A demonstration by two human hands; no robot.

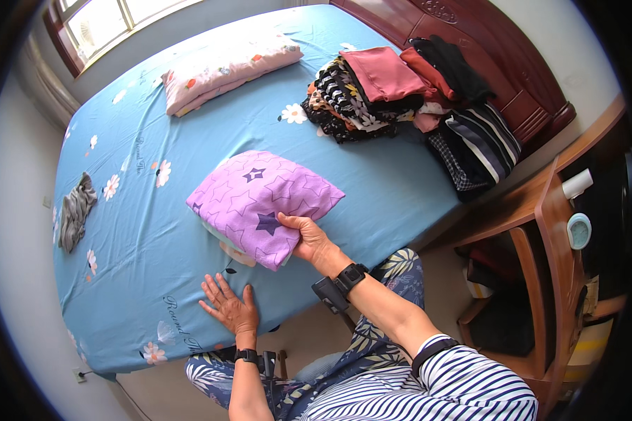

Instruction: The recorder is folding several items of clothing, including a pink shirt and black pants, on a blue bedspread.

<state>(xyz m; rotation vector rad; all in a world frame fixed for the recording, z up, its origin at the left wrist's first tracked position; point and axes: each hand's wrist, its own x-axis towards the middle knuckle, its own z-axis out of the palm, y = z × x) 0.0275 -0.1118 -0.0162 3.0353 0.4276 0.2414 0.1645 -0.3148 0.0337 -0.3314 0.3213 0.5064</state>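
Note:
My right hand (309, 239) grips the near right corner of a folded purple cloth with a star pattern (231, 194), thumb on top and fingers hidden beneath. A pale green layer shows under its left edge. The cloth is over the middle of the bed; I cannot tell how much of it rests on the sheet. Fingers spread, my left hand (231, 310) is palm down on the blue flowered bed sheet (131, 263) near the bed's front edge. Nothing is in that hand.
Folded clothes form a patterned pile (358, 100) and a dark striped pile (476, 147) by the wooden headboard (484, 63). A pink pillow (231, 68) lies toward the window. Crumpled grey cloth (78, 213) is at the far left. A wooden desk (545, 210) stands at right.

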